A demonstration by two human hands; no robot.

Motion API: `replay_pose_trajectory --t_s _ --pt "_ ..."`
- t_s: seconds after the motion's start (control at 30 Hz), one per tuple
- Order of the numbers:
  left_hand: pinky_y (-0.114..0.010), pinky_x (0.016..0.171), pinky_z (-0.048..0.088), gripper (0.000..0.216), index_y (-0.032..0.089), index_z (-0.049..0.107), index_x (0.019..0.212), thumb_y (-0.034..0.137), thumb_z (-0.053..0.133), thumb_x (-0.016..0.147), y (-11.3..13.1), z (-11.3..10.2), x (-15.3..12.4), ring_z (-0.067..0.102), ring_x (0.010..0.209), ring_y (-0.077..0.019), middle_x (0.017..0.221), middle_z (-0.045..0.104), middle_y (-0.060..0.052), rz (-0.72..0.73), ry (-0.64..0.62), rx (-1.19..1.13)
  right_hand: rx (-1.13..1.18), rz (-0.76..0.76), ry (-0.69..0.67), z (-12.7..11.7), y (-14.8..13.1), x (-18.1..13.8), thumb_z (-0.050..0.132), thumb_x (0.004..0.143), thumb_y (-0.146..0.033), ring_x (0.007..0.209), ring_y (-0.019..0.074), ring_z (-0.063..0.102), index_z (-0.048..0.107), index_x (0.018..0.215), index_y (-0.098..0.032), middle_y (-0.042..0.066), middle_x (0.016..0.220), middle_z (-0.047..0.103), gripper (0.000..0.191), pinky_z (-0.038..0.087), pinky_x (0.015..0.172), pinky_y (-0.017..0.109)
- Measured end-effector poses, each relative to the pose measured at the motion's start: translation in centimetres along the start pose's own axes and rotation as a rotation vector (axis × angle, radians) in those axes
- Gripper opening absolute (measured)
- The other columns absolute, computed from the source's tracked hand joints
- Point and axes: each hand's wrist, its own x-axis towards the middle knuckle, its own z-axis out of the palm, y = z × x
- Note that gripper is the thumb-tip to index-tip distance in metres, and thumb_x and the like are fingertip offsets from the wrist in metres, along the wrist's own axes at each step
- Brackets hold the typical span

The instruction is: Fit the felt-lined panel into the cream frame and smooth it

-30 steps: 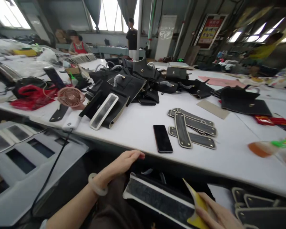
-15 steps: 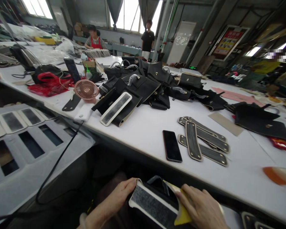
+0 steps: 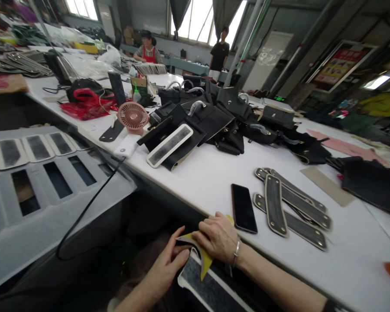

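In my lap, at the table's front edge, lies a black bag with a dark grey strip panel [image 3: 211, 288] edged in off-white along its upward side. My left hand [image 3: 164, 268] grips the near-left end of it, thumb and fingers around the corner. A bent yellow sheet [image 3: 206, 260] with a pale underside lies across that end of the panel. My right hand [image 3: 219, 237] is closed on this sheet from above, its fingers pressing it down. Much of the bag's black body is in shadow or hidden beneath my right forearm.
On the white table are a phone [image 3: 243, 208], stacked dark straps [image 3: 276, 206], a pink fan [image 3: 133, 117], black bags [image 3: 208, 112] and a loose strip panel [image 3: 169, 145]. Bordered panels [image 3: 37, 147] lie at left by a cable [image 3: 84, 208]. Two people are at the back.
My right hand has moved left with the yellow sheet, from the panel's right part to its left end beside my left hand. The view has swung slightly, shifting the table things rightward.
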Motion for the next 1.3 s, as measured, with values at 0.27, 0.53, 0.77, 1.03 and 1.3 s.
replay_pose_trajectory --t_s 0.27,0.53,0.77,1.03,1.3 --pt "-0.035 0.093 0.047 0.075 0.027 0.021 0.150 0.043 0.060 0.089 -0.6 0.7 -0.7 0.063 0.102 -0.0229 0.117 0.068 -0.005 0.116 0.118 -0.042 -0.043 -0.385 0.020 -0.7 0.8 3.4 0.037 0.096 -0.046 0.055 0.0134 0.045 0.054 0.066 -0.021 0.000 0.062 0.063 0.043 0.019 0.063 0.036" --pt "-0.025 0.090 0.046 0.041 0.025 0.059 0.130 0.042 0.057 0.092 1.3 0.8 -1.2 0.063 0.100 -0.0210 0.106 0.070 0.001 0.198 0.145 0.300 -0.047 -0.530 0.090 0.1 1.2 3.8 0.035 0.097 -0.044 0.052 0.0142 0.043 0.052 0.063 -0.021 0.000 0.059 0.061 0.044 0.018 0.061 0.036" --pt "-0.023 0.074 0.046 0.037 0.023 0.064 0.124 0.041 0.049 0.095 2.9 1.3 -1.6 0.063 0.083 -0.0195 0.086 0.069 0.002 0.207 0.130 0.473 -0.056 -0.555 0.109 0.6 1.4 3.4 0.033 0.098 -0.042 0.051 0.0144 0.045 0.052 0.065 -0.021 0.000 0.058 0.061 0.043 0.016 0.060 0.036" --pt "-0.021 0.073 0.045 0.032 0.025 0.067 0.116 0.039 0.046 0.096 3.0 1.5 -1.7 0.065 0.079 -0.0177 0.091 0.072 0.001 0.240 0.106 0.645 -0.043 -0.487 0.078 0.9 1.5 1.6 0.031 0.098 -0.040 0.051 0.0145 0.046 0.053 0.069 -0.022 0.000 0.061 0.061 0.041 0.015 0.060 0.036" --pt "-0.037 0.112 0.022 0.044 0.022 0.074 0.097 0.047 0.037 0.098 3.1 0.4 -0.8 0.064 0.089 -0.0190 0.094 0.073 0.002 0.144 -0.063 0.473 0.012 -0.269 0.042 1.5 0.1 -1.1 0.027 0.100 -0.039 0.054 0.0135 0.048 0.055 0.071 -0.021 0.000 0.062 0.063 0.044 0.014 0.060 0.036"
